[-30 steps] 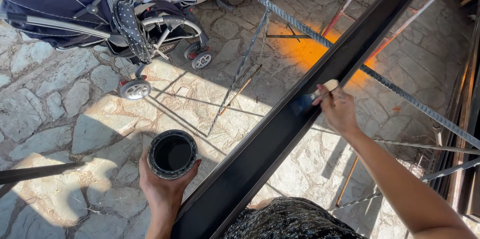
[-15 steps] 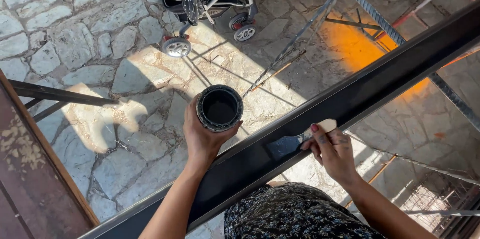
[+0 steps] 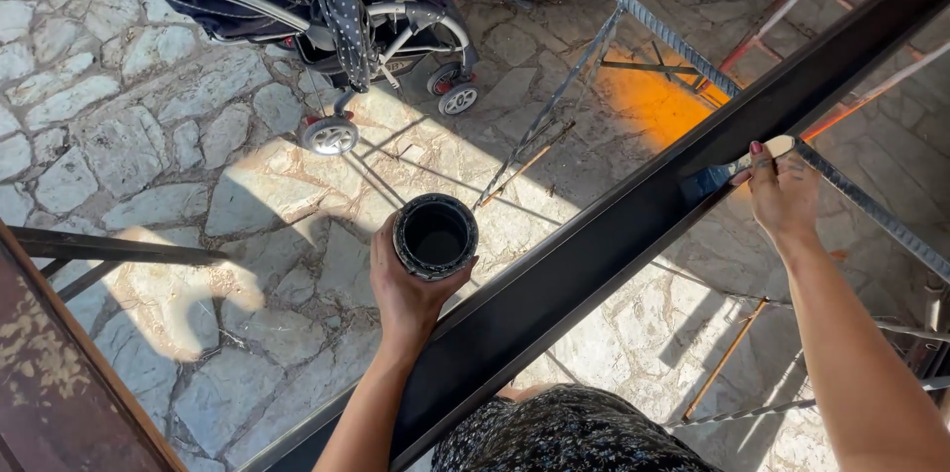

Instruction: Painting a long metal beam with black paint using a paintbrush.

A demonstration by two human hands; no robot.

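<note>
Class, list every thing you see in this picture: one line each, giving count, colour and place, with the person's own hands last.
Paint tin: one, black, held at centre.
Brush: one, pale handle, on the beam at right.
Metal beam: one, black, diagonal across the view.
Pushchair: one, dark blue, top left.
Ribbed steel bar: one, grey, upper right.
Stone paving: grey, underneath.
Rusty panel: one, brown, bottom left.
Left hand: holds the tin.
Right hand: grips the brush.
</note>
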